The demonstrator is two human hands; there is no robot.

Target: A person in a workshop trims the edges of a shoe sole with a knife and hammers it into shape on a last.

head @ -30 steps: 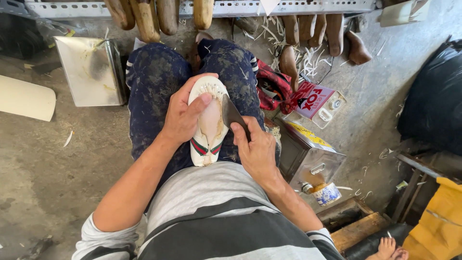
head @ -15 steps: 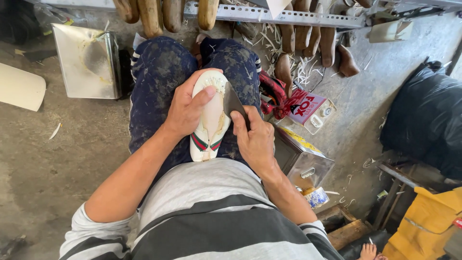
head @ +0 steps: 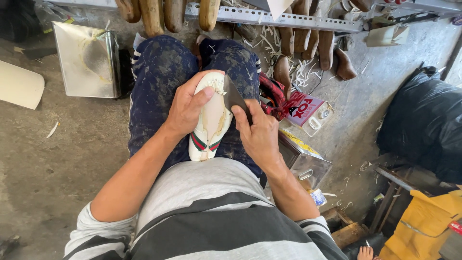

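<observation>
On the person's lap sits a white shoe [head: 211,120], sole side up. The left hand [head: 185,108] grips its toe end. The right hand [head: 257,132] holds a flat dark blade [head: 234,96], now moved up to the sole's top edge, so trimming goes on.

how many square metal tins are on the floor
2: one metal tin at upper left beside the left knee, another tin right of the right hand. More may be hidden.
</observation>
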